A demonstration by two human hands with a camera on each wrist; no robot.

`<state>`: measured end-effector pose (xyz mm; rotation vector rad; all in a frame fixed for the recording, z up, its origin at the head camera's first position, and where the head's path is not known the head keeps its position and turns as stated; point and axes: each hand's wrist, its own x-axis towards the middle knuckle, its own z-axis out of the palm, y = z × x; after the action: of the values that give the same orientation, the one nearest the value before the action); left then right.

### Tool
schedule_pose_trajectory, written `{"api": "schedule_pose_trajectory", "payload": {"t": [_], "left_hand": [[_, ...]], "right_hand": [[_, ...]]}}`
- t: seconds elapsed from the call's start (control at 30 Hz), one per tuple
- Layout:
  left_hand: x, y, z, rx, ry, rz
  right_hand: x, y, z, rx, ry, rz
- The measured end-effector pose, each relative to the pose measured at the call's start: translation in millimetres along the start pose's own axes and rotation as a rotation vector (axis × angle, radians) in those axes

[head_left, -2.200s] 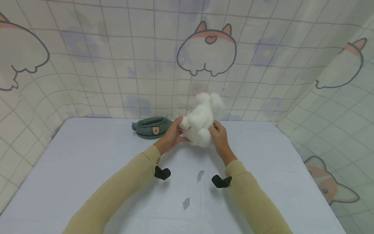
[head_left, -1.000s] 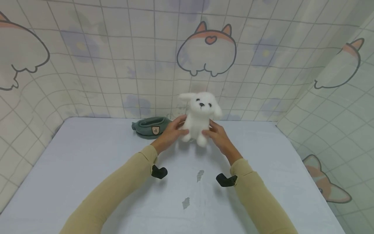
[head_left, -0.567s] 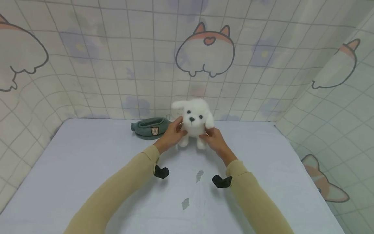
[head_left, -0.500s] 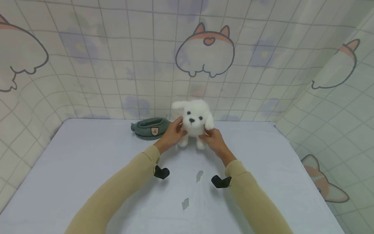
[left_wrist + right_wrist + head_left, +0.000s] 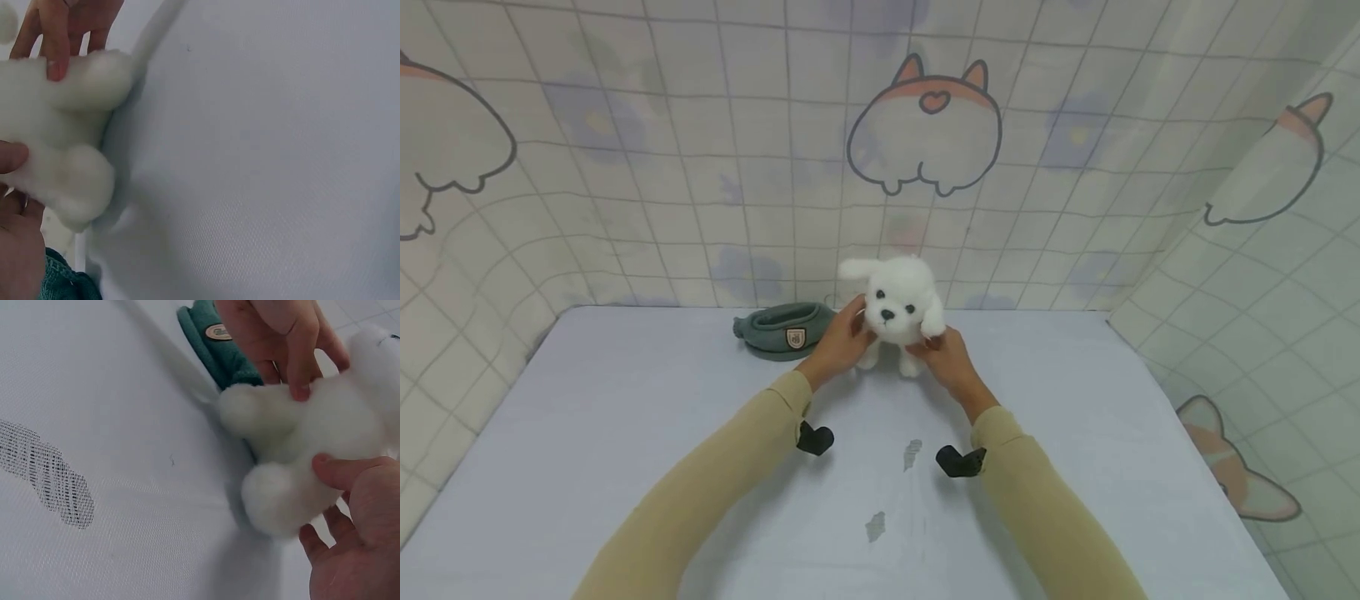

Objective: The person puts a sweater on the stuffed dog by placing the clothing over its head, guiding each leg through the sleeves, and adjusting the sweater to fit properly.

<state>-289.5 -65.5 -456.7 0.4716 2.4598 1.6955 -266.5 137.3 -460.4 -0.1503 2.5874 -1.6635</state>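
White fluffy plush dog (image 5: pixel 897 317) is btwn your L hand (image 5: pixel 841 340) and R hand (image 5: pixel 950 360), both gripping its sides; can't tell if its stubby legs (image 5: pixel 911 363) bear wt on the table (image 5: pixel 1060 375). Let go too soon and it'd prob. tip, being soft + rounded underneath. L hand might nudge the hollow green fabric pouch (image 5: pixel 767 337) just beside it.

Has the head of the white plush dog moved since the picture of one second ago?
Yes. In the head view, the white plush dog's head is now lower and slightly further left, judged against the central corgi print.
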Motion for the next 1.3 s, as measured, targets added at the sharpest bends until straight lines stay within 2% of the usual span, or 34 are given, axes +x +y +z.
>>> {"api": "schedule_pose_trajectory", "payload": {"t": [0.27, 0.47, 0.67, 0.87, 1.03, 1.3], "left_hand": [[1.0, 2.2, -1.1, 0.100, 0.028, 0.012], [2.5, 4.6, -1.5, 0.161, 0.025, -0.006], [7.5, 0.4, -3.4, 0.173, 0.024, -0.029], [8.3, 4.4, -2.7, 0.193, 0.017, -0.052], [7.7, 5.3, -2.2, 0.218, 0.008, -0.072], [3.1, 1.8, -2.3, 0.221, -0.004, -0.059]], "right_hand": [[8.1, 2.8, 1.6, -0.090, 0.005, 0.034], [13.4, 3.1, 1.2, -0.109, 0.011, 0.032], [17.7, 4.3, 2.9, -0.118, 0.012, 0.013], [19.3, 4.8, 0.8, -0.155, 0.040, -0.016], [17.6, 4.9, -0.7, -0.171, 0.033, -0.013], [10.3, 6.7, -1.8, -0.184, 0.022, -0.032]]}}
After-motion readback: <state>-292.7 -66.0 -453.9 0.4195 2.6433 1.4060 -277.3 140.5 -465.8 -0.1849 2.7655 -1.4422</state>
